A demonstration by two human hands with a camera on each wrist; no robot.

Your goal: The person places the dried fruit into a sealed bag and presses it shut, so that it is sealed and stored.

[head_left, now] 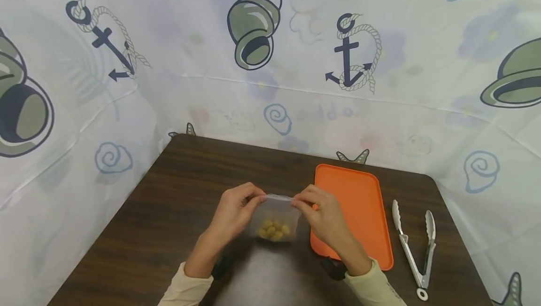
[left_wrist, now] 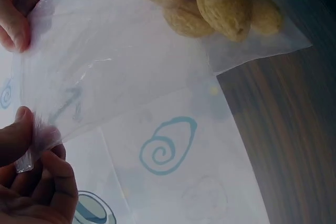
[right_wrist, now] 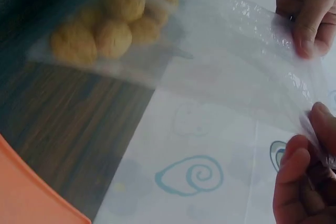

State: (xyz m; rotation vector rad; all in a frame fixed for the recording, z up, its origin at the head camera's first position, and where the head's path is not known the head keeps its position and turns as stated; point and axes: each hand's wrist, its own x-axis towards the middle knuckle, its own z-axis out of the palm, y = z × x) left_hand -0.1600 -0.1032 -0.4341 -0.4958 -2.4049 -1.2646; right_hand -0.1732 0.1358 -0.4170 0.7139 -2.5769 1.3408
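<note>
A clear plastic bag [head_left: 276, 207] hangs upright over the table, its top edge stretched between both hands. Several tan, wrinkled, oval nut-like pieces [head_left: 274, 229] lie at its bottom. The left hand [head_left: 236, 207] pinches the bag's top left corner between thumb and fingers. At the top right corner, the right hand [head_left: 323, 212] pinches the same edge. Up close in the left wrist view, the left hand [left_wrist: 39, 182] has its thumb pressed on the film. The right wrist view shows the right hand [right_wrist: 307, 182] gripping the other corner. Whether the bag's mouth is sealed I cannot tell.
An orange tray [head_left: 352, 202] lies on the dark wooden table [head_left: 177, 202], just behind and beside the right hand. Metal tongs [head_left: 416, 254] rest spread apart at the right. Printed cloth [head_left: 198, 38] surrounds the table's back and sides.
</note>
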